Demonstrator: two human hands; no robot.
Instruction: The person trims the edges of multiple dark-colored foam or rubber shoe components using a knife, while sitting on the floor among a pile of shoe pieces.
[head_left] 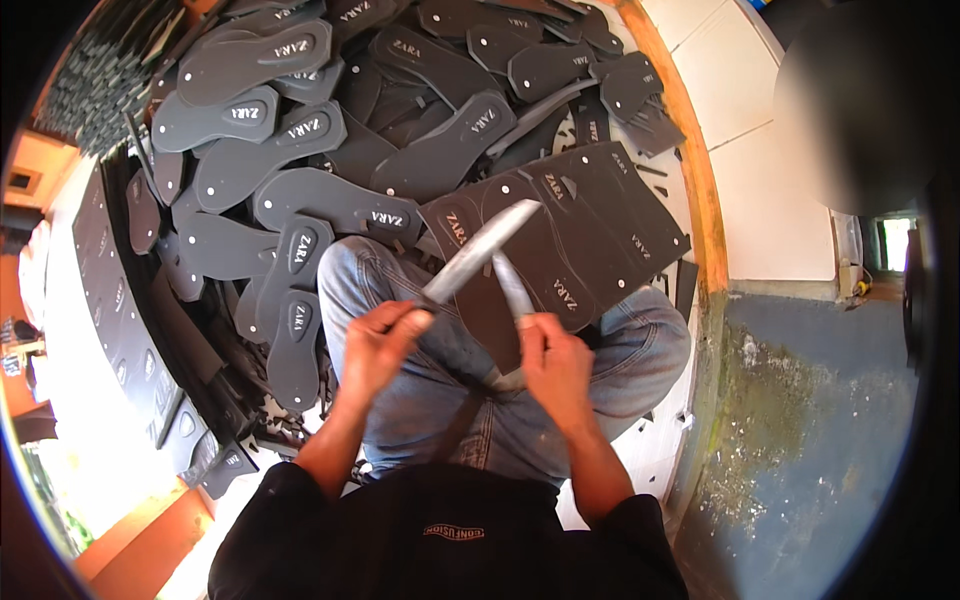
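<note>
My left hand (383, 347) is closed round the dark handle of a long knife (473, 256), its pale blade slanting up to the right. In my right hand (553, 365) is a second, narrower knife (512, 286), its blade pointing up and to the left. The tip of this blade meets or nearly meets the lower edge of the longer one; contact cannot be made out for certain. Under both blades, a dark sheet (610, 225) with sole outlines and white dots lies across my crossed legs (640, 345).
A heap of cut dark shoe insoles (270, 150) covers the floor ahead and to my left. Stacked dark pieces (105, 85) stand at the far left. Another marked sheet (115, 310) lies at the left. An orange-brown ledge (708, 220) edges the right side, and small offcuts (285, 420) are scattered about.
</note>
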